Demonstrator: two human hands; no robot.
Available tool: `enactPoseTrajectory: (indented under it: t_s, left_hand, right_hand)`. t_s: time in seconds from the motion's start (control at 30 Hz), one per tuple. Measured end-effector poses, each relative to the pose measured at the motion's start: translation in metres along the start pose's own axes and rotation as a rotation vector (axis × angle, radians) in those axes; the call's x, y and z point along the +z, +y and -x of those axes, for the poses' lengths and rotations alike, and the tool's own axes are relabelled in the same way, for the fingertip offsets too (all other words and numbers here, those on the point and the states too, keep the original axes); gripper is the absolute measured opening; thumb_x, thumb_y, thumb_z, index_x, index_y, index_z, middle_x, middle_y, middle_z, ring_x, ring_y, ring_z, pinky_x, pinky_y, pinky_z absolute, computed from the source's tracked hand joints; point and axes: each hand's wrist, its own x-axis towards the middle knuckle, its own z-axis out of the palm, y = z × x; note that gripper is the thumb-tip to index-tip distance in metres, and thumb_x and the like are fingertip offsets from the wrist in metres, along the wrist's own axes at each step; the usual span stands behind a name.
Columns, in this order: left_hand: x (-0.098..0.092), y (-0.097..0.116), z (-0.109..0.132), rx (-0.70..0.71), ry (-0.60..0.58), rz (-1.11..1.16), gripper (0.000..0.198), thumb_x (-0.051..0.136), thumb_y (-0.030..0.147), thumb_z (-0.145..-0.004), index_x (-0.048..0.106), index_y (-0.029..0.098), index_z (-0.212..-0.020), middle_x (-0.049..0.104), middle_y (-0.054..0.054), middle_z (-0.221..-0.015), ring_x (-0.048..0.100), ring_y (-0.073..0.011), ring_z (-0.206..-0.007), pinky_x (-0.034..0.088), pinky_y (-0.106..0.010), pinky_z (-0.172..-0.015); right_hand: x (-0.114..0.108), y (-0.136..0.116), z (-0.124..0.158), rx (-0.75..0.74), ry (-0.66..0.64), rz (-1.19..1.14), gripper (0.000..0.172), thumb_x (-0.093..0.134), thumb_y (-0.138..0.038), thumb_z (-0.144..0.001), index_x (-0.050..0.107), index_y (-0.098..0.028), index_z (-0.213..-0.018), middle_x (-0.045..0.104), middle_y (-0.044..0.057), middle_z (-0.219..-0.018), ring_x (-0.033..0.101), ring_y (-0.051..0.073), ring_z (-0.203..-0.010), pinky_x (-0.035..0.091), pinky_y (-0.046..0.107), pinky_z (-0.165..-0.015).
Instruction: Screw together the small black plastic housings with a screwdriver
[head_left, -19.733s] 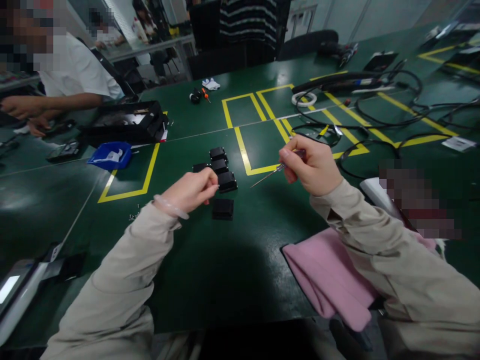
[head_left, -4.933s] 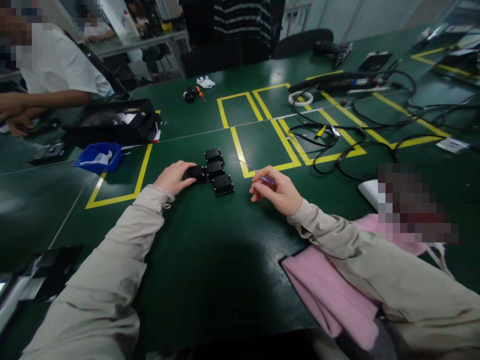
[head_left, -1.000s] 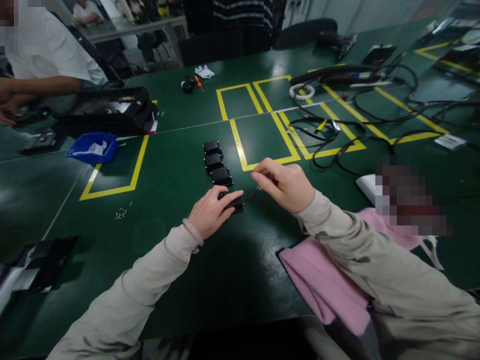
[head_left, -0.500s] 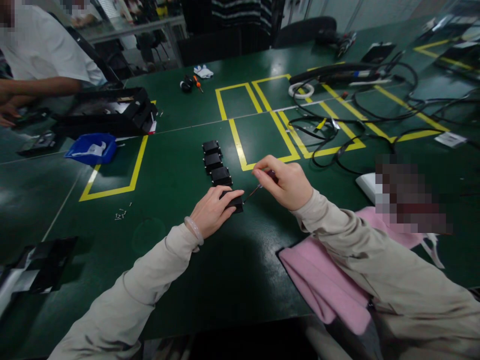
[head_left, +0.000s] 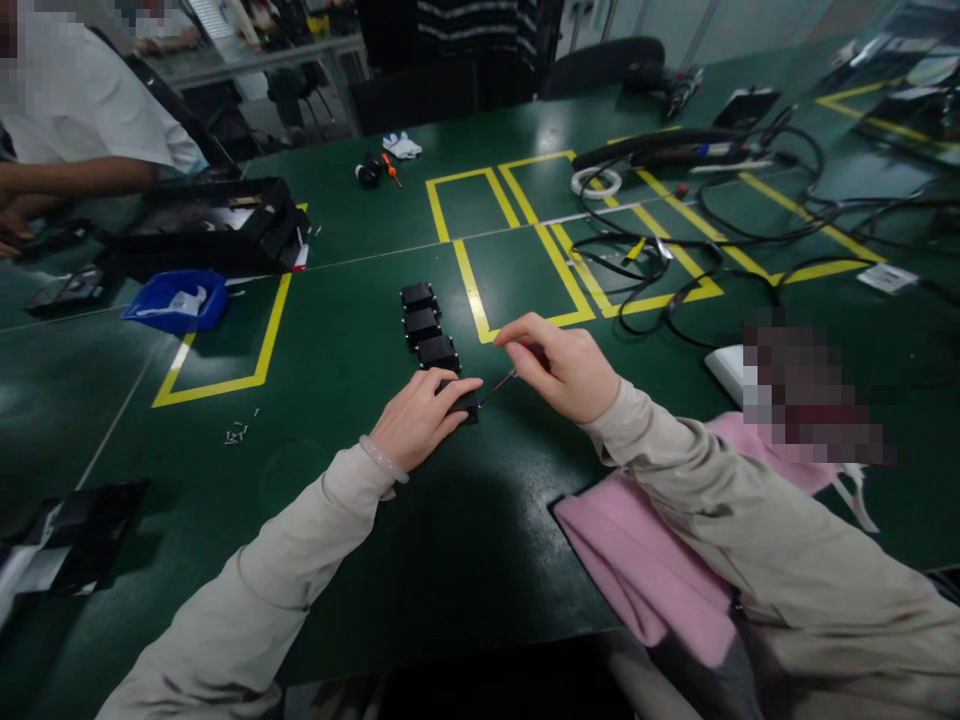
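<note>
My left hand (head_left: 421, 418) grips a small black block (head_left: 468, 404), holding it against the green table (head_left: 420, 570). Closed around a screwdriver (head_left: 501, 383), my right hand (head_left: 564, 368) is just to the right of that block. The screwdriver's thin shaft slants down to the block's right side, where its tip meets a small bright screw; most of the handle is hidden by my fingers. Beyond my left hand, three similar black blocks (head_left: 421, 324) lie in a row, with bright screw heads at their sides.
Loose screws (head_left: 235, 432) lie left of my left hand. Farther left are a blue tray (head_left: 177, 300) and a black case (head_left: 202, 230) near another person's arm. Black cables (head_left: 675, 280) spread across the right side. A pink cloth (head_left: 652, 560) lies beneath my right forearm.
The whole view has shifted slightly. My right hand has turned a little around the screwdriver handle; my left hand keeps its hold on the block.
</note>
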Motion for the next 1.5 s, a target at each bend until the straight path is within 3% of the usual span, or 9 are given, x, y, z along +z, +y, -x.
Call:
enactPoseTrajectory:
  t_s: [0.1,0.27,0.5,0.67,0.87,1.03,1.2,1.37,1.5]
  left_hand:
    - [-0.001,-0.001,0.000,-0.013,-0.015,0.018,0.038,0.046,0.029,-0.095,0.049,0.021,-0.132,0.053,-0.010,-0.117,0.052,-0.0249,-0.104,0.050,-0.041,-0.089]
    - [-0.001,0.000,-0.001,-0.022,-0.016,0.085,0.038,0.047,0.026,-0.095,0.047,0.020,-0.132,0.050,-0.011,-0.119,0.052,-0.0242,-0.107,0.049,-0.043,-0.094]
    - [0.005,0.003,-0.001,-0.062,0.034,0.095,0.037,0.053,0.025,-0.092,0.050,0.023,-0.129,0.051,-0.009,-0.115,0.053,-0.0238,-0.105,0.050,-0.040,-0.090]
    - [0.009,0.005,-0.002,-0.077,0.082,0.091,0.036,0.057,0.026,-0.090,0.053,0.021,-0.125,0.052,-0.009,-0.113,0.053,-0.0241,-0.104,0.050,-0.039,-0.088]
    - [0.014,0.007,-0.003,-0.105,0.144,0.067,0.036,0.062,0.029,-0.088,0.055,0.022,-0.123,0.052,-0.008,-0.111,0.053,-0.0237,-0.102,0.050,-0.037,-0.086]
    - [0.015,0.009,-0.003,-0.128,0.147,0.076,0.035,0.061,0.031,-0.088,0.056,0.023,-0.122,0.052,-0.007,-0.111,0.053,-0.0235,-0.103,0.050,-0.037,-0.086]
    - [0.015,0.009,-0.003,-0.129,0.148,0.081,0.035,0.061,0.030,-0.088,0.056,0.023,-0.122,0.052,-0.007,-0.110,0.053,-0.0235,-0.103,0.050,-0.037,-0.086]
    - [0.015,0.008,-0.002,-0.128,0.145,0.088,0.035,0.060,0.031,-0.089,0.056,0.023,-0.123,0.052,-0.007,-0.111,0.053,-0.0234,-0.103,0.051,-0.037,-0.086]
    - [0.015,0.008,-0.002,-0.127,0.153,0.087,0.035,0.060,0.031,-0.089,0.056,0.023,-0.122,0.052,-0.007,-0.111,0.053,-0.0236,-0.103,0.050,-0.037,-0.086]
  right_hand:
    - [0.000,0.000,0.000,-0.011,-0.004,-0.013,0.020,0.042,-0.020,-0.091,0.060,-0.016,-0.098,0.054,-0.004,-0.059,0.048,0.009,-0.050,0.035,0.021,-0.056]
    - [0.001,0.003,-0.001,0.026,-0.003,-0.030,0.021,0.047,-0.033,-0.092,0.060,-0.017,-0.088,0.055,-0.003,-0.058,0.051,0.009,-0.051,0.035,0.021,-0.056]
    - [0.002,0.003,0.000,0.001,0.012,-0.082,0.015,0.044,-0.019,-0.089,0.058,-0.017,-0.096,0.055,-0.004,-0.062,0.049,0.009,-0.050,0.036,0.021,-0.056]
    - [0.002,0.005,-0.001,0.027,0.005,-0.086,0.017,0.049,-0.033,-0.091,0.057,-0.018,-0.086,0.052,-0.005,-0.057,0.048,0.009,-0.049,0.035,0.022,-0.055]
    - [0.004,0.007,-0.001,0.005,0.027,-0.163,0.013,0.043,-0.018,-0.090,0.054,-0.018,-0.097,0.051,-0.006,-0.061,0.046,0.008,-0.049,0.035,0.021,-0.055]
    - [0.005,0.008,0.000,0.039,0.036,-0.172,0.016,0.048,-0.031,-0.093,0.053,-0.019,-0.084,0.048,-0.008,-0.054,0.046,0.008,-0.047,0.034,0.022,-0.055]
    - [0.005,0.007,0.000,0.035,0.040,-0.204,0.012,0.043,-0.019,-0.091,0.054,-0.018,-0.095,0.049,-0.007,-0.058,0.047,0.008,-0.048,0.036,0.022,-0.056]
    - [0.004,0.005,0.000,0.063,0.027,-0.202,0.016,0.046,-0.032,-0.093,0.052,-0.020,-0.085,0.049,-0.007,-0.056,0.047,0.008,-0.049,0.036,0.023,-0.056]
    - [0.004,0.006,0.000,0.020,0.014,-0.229,0.010,0.041,-0.022,-0.093,0.051,-0.019,-0.094,0.050,-0.007,-0.060,0.048,0.009,-0.051,0.036,0.022,-0.057]
